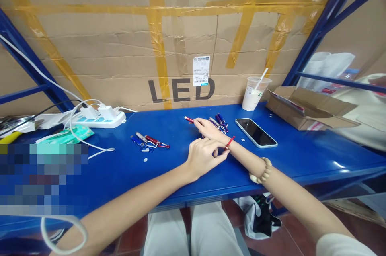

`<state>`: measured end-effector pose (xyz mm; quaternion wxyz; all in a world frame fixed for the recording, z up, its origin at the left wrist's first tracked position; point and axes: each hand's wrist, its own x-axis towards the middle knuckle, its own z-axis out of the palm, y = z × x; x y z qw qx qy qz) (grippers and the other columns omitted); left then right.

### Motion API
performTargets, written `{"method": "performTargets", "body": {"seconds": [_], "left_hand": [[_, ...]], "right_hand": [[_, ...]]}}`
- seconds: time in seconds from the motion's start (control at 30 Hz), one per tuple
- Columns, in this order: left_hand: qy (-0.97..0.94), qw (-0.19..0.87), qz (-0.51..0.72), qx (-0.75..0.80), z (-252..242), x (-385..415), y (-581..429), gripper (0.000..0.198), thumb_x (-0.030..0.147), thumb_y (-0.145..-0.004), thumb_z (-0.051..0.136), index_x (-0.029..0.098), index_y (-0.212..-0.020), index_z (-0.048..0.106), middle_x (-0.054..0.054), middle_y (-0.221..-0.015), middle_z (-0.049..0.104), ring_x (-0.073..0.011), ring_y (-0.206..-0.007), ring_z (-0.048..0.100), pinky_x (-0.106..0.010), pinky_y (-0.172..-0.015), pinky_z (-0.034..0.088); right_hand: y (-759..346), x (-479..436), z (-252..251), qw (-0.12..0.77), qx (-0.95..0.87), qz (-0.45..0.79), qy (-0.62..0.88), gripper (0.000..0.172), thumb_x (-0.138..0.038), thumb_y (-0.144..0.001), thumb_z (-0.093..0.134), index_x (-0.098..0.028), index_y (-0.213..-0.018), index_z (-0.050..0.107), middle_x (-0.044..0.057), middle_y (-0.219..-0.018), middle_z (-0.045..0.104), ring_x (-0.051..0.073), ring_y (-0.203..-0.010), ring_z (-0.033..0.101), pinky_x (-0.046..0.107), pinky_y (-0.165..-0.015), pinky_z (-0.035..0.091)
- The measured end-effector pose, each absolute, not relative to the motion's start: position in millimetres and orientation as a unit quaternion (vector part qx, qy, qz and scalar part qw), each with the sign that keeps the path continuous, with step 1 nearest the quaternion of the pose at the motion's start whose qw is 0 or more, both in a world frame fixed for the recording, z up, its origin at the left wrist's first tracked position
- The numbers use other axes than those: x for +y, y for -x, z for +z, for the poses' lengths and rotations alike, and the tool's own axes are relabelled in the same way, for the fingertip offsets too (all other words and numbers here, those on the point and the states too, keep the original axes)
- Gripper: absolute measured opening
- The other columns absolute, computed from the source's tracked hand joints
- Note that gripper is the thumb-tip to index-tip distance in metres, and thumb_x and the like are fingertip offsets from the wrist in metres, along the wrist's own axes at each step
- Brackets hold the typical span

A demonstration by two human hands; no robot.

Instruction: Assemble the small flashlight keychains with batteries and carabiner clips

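My left hand (205, 156) is over the table's front part, thumb and forefinger pinched at a thin red cord bracelet (231, 141) with a small bead, which crosses my right wrist. Beyond it, my right hand (208, 128) is closed around a small red flashlight (188, 119); its pale end sticks out to the left, and my fingers hide the rest. Just behind my right hand lie several dark blue and purple keychain flashlights (221, 119) with carabiner clips. Left of my hands rests another group of keychain flashlights (147, 140), blue, silver and red.
On the blue table (169, 171), a phone (256, 132), a plastic cup with a straw (255, 94) and an open cardboard box (310, 111) stand to the right. At left are a white power strip (102, 119), cables and a green packet (68, 137). Large cardboard (120, 55) backs the table.
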<state>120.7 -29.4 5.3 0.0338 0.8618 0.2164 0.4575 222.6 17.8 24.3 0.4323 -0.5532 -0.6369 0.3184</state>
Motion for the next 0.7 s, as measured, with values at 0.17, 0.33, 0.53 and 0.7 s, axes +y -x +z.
{"method": "performTargets", "body": {"seconds": [0.17,0.33,0.53,0.7], "left_hand": [[-0.849,-0.018,0.498,0.176,2.9,-28.2,-121.4,0.017,0.03,-0.078,0.062,0.019,-0.069,0.069,0.005,-0.045,0.057,-0.0084,-0.049,0.055,-0.023,-0.052,0.038],[-0.832,-0.055,0.526,0.168,4.8,-30.0,-121.6,0.013,0.028,-0.076,0.064,0.019,-0.068,0.068,0.006,-0.044,0.055,-0.0074,-0.045,0.051,-0.023,-0.05,0.035],[-0.822,-0.059,0.539,0.172,7.2,-33.0,-121.8,0.01,0.025,-0.075,0.063,0.018,-0.069,0.067,0.007,-0.041,0.053,-0.0075,-0.042,0.049,-0.022,-0.05,0.036],[-0.822,-0.053,0.54,0.174,6.3,-32.2,-121.4,0.014,0.026,-0.073,0.063,0.018,-0.062,0.064,0.006,-0.043,0.053,-0.0078,-0.046,0.053,-0.021,-0.051,0.04]], "right_hand": [[-229.7,17.7,24.8,0.335,-0.78,0.044,0.527,0.026,-0.034,-0.091,0.042,-0.022,-0.102,0.062,0.003,-0.099,0.064,0.015,-0.086,0.059,0.025,-0.072,0.041],[-231.1,11.5,37.2,0.363,-0.766,-0.002,0.53,0.025,-0.035,-0.087,0.051,-0.024,-0.102,0.067,0.002,-0.094,0.067,0.015,-0.08,0.061,0.023,-0.065,0.043],[-224.1,13.0,32.2,0.47,-0.684,0.207,0.519,0.04,-0.041,-0.089,0.043,-0.015,-0.113,0.061,0.003,-0.072,0.067,0.01,-0.051,0.056,0.023,-0.054,0.047],[-217.5,12.1,23.1,0.409,-0.743,0.123,0.516,0.036,-0.039,-0.088,0.047,-0.019,-0.113,0.063,0.005,-0.086,0.07,0.016,-0.071,0.064,0.027,-0.066,0.049]]}}
